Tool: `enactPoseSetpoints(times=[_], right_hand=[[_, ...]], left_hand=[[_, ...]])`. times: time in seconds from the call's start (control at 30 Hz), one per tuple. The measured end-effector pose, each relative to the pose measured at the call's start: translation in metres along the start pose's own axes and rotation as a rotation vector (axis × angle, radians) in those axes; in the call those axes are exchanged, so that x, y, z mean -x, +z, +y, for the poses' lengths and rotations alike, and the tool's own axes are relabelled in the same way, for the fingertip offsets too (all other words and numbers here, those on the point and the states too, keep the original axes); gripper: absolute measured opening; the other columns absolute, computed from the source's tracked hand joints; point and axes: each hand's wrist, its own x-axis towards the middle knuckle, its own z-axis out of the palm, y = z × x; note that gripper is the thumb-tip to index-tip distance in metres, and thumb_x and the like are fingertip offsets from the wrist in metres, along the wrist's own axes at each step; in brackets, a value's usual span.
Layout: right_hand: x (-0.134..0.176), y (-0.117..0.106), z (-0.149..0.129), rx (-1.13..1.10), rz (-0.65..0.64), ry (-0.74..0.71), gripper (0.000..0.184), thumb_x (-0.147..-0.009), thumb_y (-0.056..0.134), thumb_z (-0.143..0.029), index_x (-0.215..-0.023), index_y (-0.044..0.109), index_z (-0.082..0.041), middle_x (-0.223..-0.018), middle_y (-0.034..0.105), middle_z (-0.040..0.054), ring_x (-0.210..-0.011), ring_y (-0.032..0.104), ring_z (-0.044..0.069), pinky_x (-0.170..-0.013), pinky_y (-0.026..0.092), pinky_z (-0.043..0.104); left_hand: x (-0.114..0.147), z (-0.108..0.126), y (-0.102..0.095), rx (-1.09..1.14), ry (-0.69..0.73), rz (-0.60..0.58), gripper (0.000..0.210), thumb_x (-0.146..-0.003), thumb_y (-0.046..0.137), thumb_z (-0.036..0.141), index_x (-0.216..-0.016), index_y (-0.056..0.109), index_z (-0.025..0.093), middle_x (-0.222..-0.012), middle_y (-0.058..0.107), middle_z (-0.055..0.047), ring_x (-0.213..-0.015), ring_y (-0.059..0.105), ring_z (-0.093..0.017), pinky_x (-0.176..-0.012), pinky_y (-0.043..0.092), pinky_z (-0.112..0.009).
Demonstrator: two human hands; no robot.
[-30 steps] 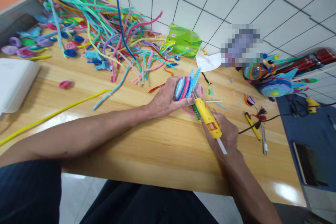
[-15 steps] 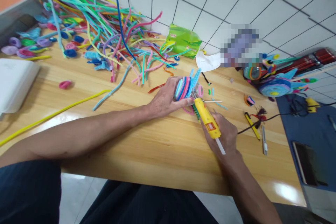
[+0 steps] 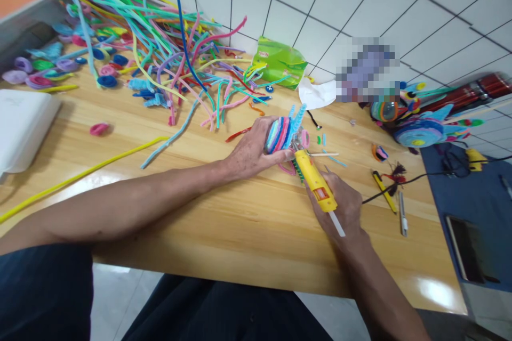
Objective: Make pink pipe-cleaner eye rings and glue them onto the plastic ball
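Observation:
My left hand [image 3: 256, 152] is closed around a striped pipe-cleaner craft [image 3: 279, 136] in pink, blue and purple bands, held just above the table. Light blue fuzzy pieces [image 3: 296, 120] stick up from its far side, and a pink piece shows at its right. In my right hand [image 3: 342, 200] is a yellow hot glue gun [image 3: 317, 181], its fingers wrapped round the handle. The gun's nozzle points at the craft's right side; whether they touch I cannot tell. A white glue stick [image 3: 336, 224] juts from the gun's back end.
Many loose pipe cleaners [image 3: 160, 37] are heaped at the back left. A yellow pipe cleaner [image 3: 88, 176] lies left of my arm. At right are a yellow pen-like tool [image 3: 384, 192], a silver cutter [image 3: 402, 214], a black cord [image 3: 400, 184] and a blue fuzzy fish-like craft [image 3: 420, 130].

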Motion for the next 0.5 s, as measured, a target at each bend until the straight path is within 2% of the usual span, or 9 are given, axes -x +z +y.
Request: enactPoseSetpoints(times=[0.5], right_hand=[[-0.0009, -0.0001, 0.002, -0.026, 0.02, 0.0, 0.01, -0.104, 0.068, -0.018, -0.114, 0.069, -0.02, -0.085, 0.081, 0.0033, -0.067, 0.074, 0.018, -0.063, 0.052, 0.029]], left_hand=[[0.0001, 0.0013, -0.0018, -0.012, -0.002, -0.014, 0.083, -0.096, 0.072, 0.073, -0.155, 0.048, 0.02, -0.148, 0.063, -0.019, -0.139, 0.063, -0.035, -0.12, 0.055, -0.054]])
